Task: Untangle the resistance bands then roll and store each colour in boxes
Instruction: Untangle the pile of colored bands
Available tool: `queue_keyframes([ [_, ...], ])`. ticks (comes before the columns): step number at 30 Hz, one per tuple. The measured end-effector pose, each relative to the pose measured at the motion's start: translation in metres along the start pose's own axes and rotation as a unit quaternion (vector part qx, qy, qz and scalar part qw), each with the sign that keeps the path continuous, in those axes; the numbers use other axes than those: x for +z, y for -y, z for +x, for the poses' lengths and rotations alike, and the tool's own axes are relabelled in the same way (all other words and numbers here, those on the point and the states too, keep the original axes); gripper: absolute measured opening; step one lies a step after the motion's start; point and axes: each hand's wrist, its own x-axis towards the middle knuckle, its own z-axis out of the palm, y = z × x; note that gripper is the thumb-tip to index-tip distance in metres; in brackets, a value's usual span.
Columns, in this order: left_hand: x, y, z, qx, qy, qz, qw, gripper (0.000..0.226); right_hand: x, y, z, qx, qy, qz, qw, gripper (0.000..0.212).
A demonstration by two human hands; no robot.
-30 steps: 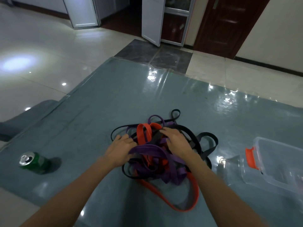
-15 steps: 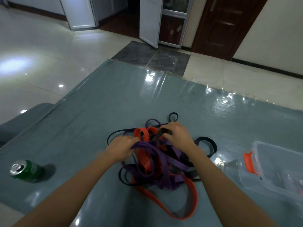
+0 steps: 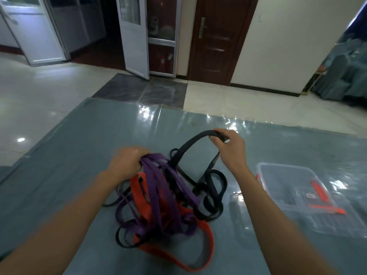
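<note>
1. Nearest the wearer, between the two forearms, the tangle (image 3: 168, 205) of bands lies on the table (image 3: 79, 155). A red band (image 3: 139, 195) forms its near edge, looping flat on the surface.
2. At mid-heap, purple bands (image 3: 156, 181) cross over the red and rise in a bunch to the left hand (image 3: 125, 163). Its fingers are curled round them, pinning the heap's left side.
3. Beyond the heap and to its right, the right hand (image 3: 230, 145) is held high, fingers and thumb clamped on a black band (image 3: 186, 144). The hands are apart, each on a different colour.
4. Governing relation: the lifted black loop arches from the right hand down and leftward into the heap's far side, so its long axis runs far-right to near-left. More black coils lie on the table below the right wrist, threaded among the purple. Judgement: the next pull should go up and away to the right along that axis, with the left hand anchoring the purple. A hard pull may tighten a knot.
5. Right of the heap, near the right forearm, a clear box (image 3: 282, 167) with red clips sits on the table. The right hand is the nearer to it. Its contents cannot be made out. By my assessment, sorting has barely begun.
6. Markings: a small label shows through the box, too blurred to read. No brand or writing is legible on the bands.
7. Farthest off: tiled floor and a brown door (image 3: 216, 46), closed.
</note>
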Motion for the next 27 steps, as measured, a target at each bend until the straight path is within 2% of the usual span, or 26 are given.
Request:
queue_keyframes([
  [2, -0.005, 0.005, -0.004, -0.003, -0.013, 0.01, 1.0, 0.032, -0.005, -0.02, -0.013, 0.024, -0.008, -0.016, 1.0, 0.017],
  [5, -0.012, 0.012, -0.013, -0.021, -0.021, 0.021, 0.999, 0.029, -0.004, -0.046, -0.037, 0.077, 0.005, -0.039, 0.996, 0.02],
  [9, -0.012, 0.02, -0.037, -0.029, 0.011, 0.042, 0.999, 0.029, 0.008, -0.074, -0.069, 0.133, 0.044, -0.088, 0.986, 0.024],
  [12, 0.0, 0.026, -0.064, -0.051, 0.044, 0.033, 0.997, 0.027, 0.021, -0.089, -0.093, 0.145, 0.128, -0.145, 0.97, 0.034],
  [15, 0.014, 0.029, -0.089, -0.081, 0.082, 0.02, 0.993, 0.031, 0.036, -0.096, -0.113, 0.157, 0.226, -0.217, 0.937, 0.05],
  [20, 0.027, 0.04, -0.124, -0.117, 0.1, 0.022, 0.988, 0.015, 0.064, -0.088, -0.131, 0.082, 0.371, -0.311, 0.872, 0.069],
  [23, 0.022, 0.048, -0.143, -0.139, 0.08, -0.005, 0.987, 0.017, 0.091, -0.08, -0.136, 0.033, 0.413, -0.3, 0.859, 0.081],
  [25, 0.014, 0.052, -0.153, -0.136, 0.056, -0.012, 0.989, 0.023, 0.112, -0.074, -0.14, -0.002, 0.415, -0.272, 0.868, 0.075],
  [27, 0.005, 0.055, -0.162, -0.136, 0.037, -0.018, 0.99, 0.028, 0.131, -0.068, -0.144, -0.048, 0.399, -0.283, 0.871, 0.059],
])
